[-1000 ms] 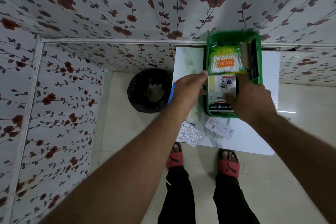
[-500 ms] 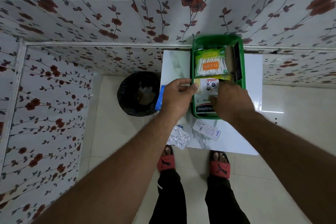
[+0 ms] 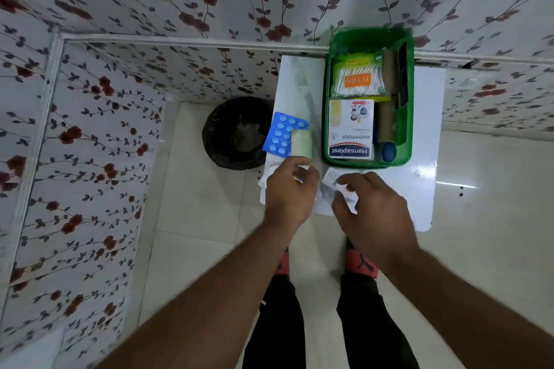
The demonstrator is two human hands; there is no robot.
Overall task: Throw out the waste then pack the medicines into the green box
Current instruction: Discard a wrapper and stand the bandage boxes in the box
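The green box (image 3: 328,117) stands at the back of the white table (image 3: 427,144). In it lie a cotton-bud pack (image 3: 358,79), a Hansaplast carton (image 3: 350,129), brown rolls (image 3: 386,121) and a blue-capped item (image 3: 389,151). A blue blister pack (image 3: 284,135) and a white roll (image 3: 301,144) lie left of the box. My left hand (image 3: 289,192) hovers with curled fingers over a silver blister strip (image 3: 265,180) at the near left edge. My right hand (image 3: 373,210) pinches a small white carton (image 3: 331,178) just in front of the box.
A bin lined with a black bag (image 3: 236,133) stands on the floor left of the table, with waste inside. Floral walls close in at the back and left. My feet in red sandals (image 3: 359,260) are at the table's near edge.
Both hands have pulled back from the green box to the table's near edge. The Hansaplast carton now lies in the box. The right hand has closed on the small white carton.
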